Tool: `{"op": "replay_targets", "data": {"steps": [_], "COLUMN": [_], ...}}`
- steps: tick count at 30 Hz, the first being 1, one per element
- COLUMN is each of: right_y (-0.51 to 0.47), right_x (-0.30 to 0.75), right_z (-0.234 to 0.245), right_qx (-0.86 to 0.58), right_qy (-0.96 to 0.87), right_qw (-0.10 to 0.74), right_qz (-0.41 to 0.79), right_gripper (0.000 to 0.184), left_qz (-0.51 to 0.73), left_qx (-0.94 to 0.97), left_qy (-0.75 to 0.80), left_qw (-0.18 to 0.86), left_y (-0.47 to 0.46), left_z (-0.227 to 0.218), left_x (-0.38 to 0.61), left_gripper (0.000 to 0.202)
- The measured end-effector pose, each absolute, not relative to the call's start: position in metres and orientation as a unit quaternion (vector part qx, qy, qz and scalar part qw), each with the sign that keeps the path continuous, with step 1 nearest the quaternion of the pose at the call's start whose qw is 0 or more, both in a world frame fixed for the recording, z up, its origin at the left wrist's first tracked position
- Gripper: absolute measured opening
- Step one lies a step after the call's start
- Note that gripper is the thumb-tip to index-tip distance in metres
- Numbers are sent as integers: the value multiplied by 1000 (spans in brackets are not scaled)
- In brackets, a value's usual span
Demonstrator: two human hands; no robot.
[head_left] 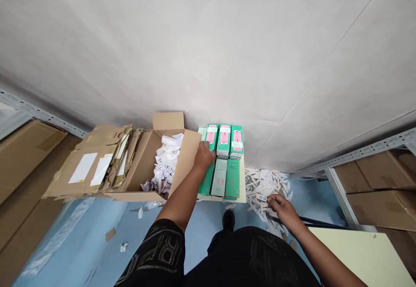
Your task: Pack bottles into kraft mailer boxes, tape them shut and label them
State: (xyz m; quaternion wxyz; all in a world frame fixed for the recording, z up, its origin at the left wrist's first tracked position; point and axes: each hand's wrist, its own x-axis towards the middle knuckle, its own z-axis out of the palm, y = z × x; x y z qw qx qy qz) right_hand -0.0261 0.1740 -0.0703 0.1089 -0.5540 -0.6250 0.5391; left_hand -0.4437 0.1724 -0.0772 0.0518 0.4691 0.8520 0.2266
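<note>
My left hand (204,156) reaches forward and closes its fingers on the leftmost green box (211,136) in a stack of green boxes with pink panels (225,139) standing on a small cream board (242,191) against the wall. More green boxes (226,178) lie flat in front of the upright ones. My right hand (282,204) is low at the right, over a heap of white paper strips (266,184) on the floor, and pinches a small white label (261,198) with blue print.
An open cardboard box (147,166) full of crumpled white paper sits left of the green boxes, with flattened cartons (97,161) beside it. Metal shelving with brown cartons stands at the left (22,157) and right (380,183). A cream tabletop (364,252) lies near right. The floor is blue.
</note>
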Motion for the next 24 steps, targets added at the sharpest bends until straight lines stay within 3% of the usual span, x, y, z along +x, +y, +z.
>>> {"op": "replay_targets", "data": {"steps": [4,16,24], "right_y": [170,161,158], "right_x": [-28,-3,7], "right_z": [-76,-71,-78], "right_qx": [-558,-564,-560], "right_qy": [-620,-619,-617], "right_qw": [101,119,125], "right_qz": [541,533,539], "right_gripper": [39,38,39], "left_qz": [204,164,333], "left_qx": [448,405,320], "left_qy": [869,892,877], "left_qw": [53,112,133], "left_y": [173,198,174], "left_z": [-66,-24,51], "left_x": [-446,-443,-467], "left_gripper": [64,61,43]}}
